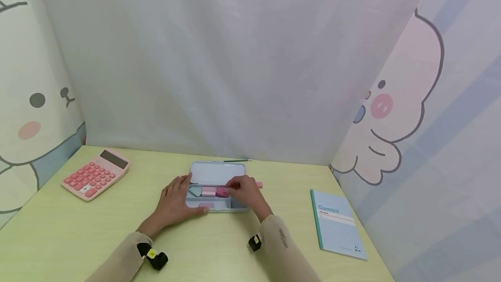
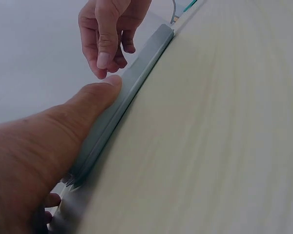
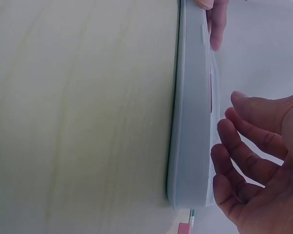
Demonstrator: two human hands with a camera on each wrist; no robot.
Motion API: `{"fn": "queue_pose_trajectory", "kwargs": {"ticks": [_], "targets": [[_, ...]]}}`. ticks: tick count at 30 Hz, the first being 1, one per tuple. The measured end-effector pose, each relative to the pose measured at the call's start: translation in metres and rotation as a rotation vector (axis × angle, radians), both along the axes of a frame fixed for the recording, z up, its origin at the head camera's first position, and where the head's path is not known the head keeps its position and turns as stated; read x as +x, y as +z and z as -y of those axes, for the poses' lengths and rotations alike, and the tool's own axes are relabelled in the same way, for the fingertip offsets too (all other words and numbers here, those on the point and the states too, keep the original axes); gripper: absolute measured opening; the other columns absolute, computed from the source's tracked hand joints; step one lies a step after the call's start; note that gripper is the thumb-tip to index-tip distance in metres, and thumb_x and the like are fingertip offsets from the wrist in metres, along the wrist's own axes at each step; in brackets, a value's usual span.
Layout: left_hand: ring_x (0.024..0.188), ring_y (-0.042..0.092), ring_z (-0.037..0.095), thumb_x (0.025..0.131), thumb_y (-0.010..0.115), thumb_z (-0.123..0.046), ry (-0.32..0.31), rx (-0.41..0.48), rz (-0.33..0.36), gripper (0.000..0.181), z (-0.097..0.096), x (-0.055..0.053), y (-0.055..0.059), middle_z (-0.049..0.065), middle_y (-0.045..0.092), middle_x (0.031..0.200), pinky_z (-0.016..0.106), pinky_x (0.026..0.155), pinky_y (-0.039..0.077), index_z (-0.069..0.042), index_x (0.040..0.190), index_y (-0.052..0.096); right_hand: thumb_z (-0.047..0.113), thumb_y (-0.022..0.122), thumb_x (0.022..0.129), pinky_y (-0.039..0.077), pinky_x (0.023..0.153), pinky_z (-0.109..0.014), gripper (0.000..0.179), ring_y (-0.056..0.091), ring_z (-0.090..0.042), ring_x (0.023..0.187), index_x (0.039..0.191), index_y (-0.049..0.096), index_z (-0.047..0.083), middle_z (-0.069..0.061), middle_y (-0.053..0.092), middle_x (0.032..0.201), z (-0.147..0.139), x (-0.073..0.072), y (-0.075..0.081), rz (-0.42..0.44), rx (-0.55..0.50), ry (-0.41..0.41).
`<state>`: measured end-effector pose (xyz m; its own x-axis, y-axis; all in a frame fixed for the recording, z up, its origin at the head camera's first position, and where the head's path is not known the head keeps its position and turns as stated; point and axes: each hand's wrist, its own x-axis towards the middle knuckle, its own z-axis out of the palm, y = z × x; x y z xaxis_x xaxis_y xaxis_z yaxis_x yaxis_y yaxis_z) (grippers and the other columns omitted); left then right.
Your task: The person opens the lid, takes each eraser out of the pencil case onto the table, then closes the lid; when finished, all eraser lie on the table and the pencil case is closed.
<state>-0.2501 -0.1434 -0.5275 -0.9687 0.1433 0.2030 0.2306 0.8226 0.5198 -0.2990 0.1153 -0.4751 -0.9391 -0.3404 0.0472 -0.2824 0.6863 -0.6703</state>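
A pale blue metal pencil case (image 1: 218, 173) lies with its lid raised at the back. Its upper compartment holds a pale teal piece (image 1: 195, 191), a light pink block (image 1: 208, 191) and a dark pink block (image 1: 222, 192). In the front compartment is a pinkish-lilac piece (image 1: 207, 205). My left hand (image 1: 175, 201) spreads along the left side, its thumb (image 2: 105, 87) resting on the front rim. My right hand (image 1: 245, 190) hovers over the right part, fingertips right at the dark pink block. In the right wrist view its fingers (image 3: 246, 161) are loosely bent, with nothing visible between them.
A pink calculator (image 1: 95, 174) sits at the left on the pale yellow table (image 1: 219, 247). A notebook marked Gambit (image 1: 338, 224) lies at the right. Behind the case is a thin dark green pencil-like stick (image 1: 236, 160), and a pink object (image 1: 259, 184) shows past the right hand.
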Motion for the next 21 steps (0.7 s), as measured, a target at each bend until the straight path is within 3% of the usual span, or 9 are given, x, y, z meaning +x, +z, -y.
{"fn": "queue_pose_trajectory", "kwargs": {"ticks": [9,21], "targets": [[0.153,0.035,0.052,0.078,0.081,-0.075,-0.002,-0.010,-0.004,0.129,0.000,-0.001,-0.002,0.028,0.040,0.163,0.077,0.119,0.032,0.002,0.167,0.029,0.024,0.082,0.097,0.053,0.073,-0.020,0.010,0.060,-0.009,0.081,0.105,0.084,0.018,0.007,0.077,0.094,0.011,0.003,-0.009,0.036,0.042,0.034],[0.153,0.035,0.052,0.077,0.082,-0.073,0.002,-0.011,-0.011,0.128,0.000,-0.001,-0.003,0.028,0.040,0.164,0.077,0.120,0.031,0.002,0.167,0.029,0.027,0.080,0.099,0.052,0.077,-0.019,0.012,0.057,-0.009,0.087,0.107,0.084,0.020,0.009,0.074,0.095,0.011,0.002,-0.015,-0.053,0.130,0.060]]}}
